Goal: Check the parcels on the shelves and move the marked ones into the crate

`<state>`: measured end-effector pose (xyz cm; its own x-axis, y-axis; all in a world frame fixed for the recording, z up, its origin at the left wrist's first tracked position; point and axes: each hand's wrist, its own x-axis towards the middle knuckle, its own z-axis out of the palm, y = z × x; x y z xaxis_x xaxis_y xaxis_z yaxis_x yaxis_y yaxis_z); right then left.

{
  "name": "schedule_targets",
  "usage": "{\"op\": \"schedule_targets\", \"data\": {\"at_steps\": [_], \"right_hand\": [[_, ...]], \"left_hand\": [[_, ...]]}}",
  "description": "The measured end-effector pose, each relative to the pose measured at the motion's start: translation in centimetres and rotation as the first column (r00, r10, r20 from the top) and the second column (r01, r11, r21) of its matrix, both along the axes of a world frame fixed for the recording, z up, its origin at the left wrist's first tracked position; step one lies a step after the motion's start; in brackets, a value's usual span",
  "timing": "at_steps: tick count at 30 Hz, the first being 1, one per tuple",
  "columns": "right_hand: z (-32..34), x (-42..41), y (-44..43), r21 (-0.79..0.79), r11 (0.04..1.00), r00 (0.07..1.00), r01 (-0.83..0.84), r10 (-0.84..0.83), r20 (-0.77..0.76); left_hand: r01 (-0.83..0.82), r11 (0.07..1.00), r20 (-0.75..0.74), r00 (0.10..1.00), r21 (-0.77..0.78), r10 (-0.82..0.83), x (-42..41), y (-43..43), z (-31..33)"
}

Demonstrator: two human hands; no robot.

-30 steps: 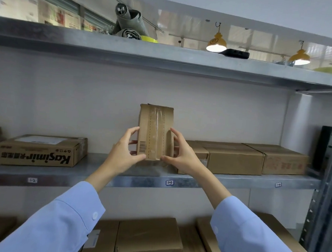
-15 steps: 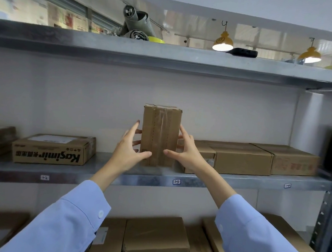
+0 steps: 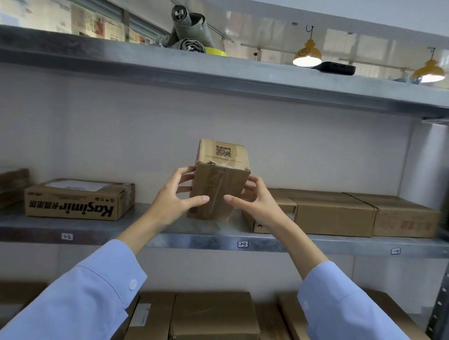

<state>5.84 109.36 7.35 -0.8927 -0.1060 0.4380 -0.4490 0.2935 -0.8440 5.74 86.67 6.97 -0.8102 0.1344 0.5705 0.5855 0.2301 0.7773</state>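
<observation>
above the middle shelf [image 3: 213, 235], your left hand [image 3: 174, 201] and right hand [image 3: 254, 203] pinch the small box [image 3: 218, 185] by its sides; likely light, stiff cardboard, slick tape.

A grey galvanised steel shelf rack [image 3: 224, 74] stood against a plain white wall [image 3: 88, 123]. Small handwritten white labels [image 3: 242, 244] were stuck along its middle board's front edge. A perforated steel upright [image 3: 445, 304] closed the right side. Above the top board, a lit yellow pendant lamp [image 3: 307, 55] and its twin [image 3: 429, 71] hung near a glazed strip [image 3: 56, 17] pasted with paper sheets, under a white ceiling [image 3: 362, 9].
</observation>
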Motion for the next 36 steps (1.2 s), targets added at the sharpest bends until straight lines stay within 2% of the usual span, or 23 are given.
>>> {"op": "schedule_targets", "data": {"at_steps": [9,14,17,20,29,36], "right_hand": [[-0.1,0.6,-0.5,0.031,0.999,0.999,-0.034,0.035,-0.034],[-0.2,0.3,-0.7,0.025,0.999,0.996,-0.045,0.046,-0.072],[-0.3,0.1,-0.6,0.074,0.997,0.995,-0.028,0.035,-0.088],[-0.6,-0.2,-0.6,0.075,0.997,0.994,-0.025,0.033,-0.103],[-0.6,-0.5,-1.2,0.052,0.999,0.984,0.015,-0.005,-0.178],[-0.5,-0.1,0.0,0.034,0.998,0.979,0.059,-0.051,-0.199]], "left_hand": [[0.004,1.000,0.072,0.997,0.016,-0.005,-0.4,-0.2,-0.5],[-0.013,1.000,0.037,0.999,-0.019,0.013,-0.6,-0.1,-0.9],[-0.026,0.999,-0.006,1.000,-0.031,0.026,-0.7,-0.3,-1.0],[-0.054,0.998,-0.084,0.995,-0.015,0.053,-0.6,-0.2,-1.0],[-0.080,0.997,-0.137,0.987,0.026,0.082,-0.1,0.0,-0.8],[0.031,0.998,-0.096,0.995,-0.056,-0.037,0.3,-1.6,-0.5]]}}
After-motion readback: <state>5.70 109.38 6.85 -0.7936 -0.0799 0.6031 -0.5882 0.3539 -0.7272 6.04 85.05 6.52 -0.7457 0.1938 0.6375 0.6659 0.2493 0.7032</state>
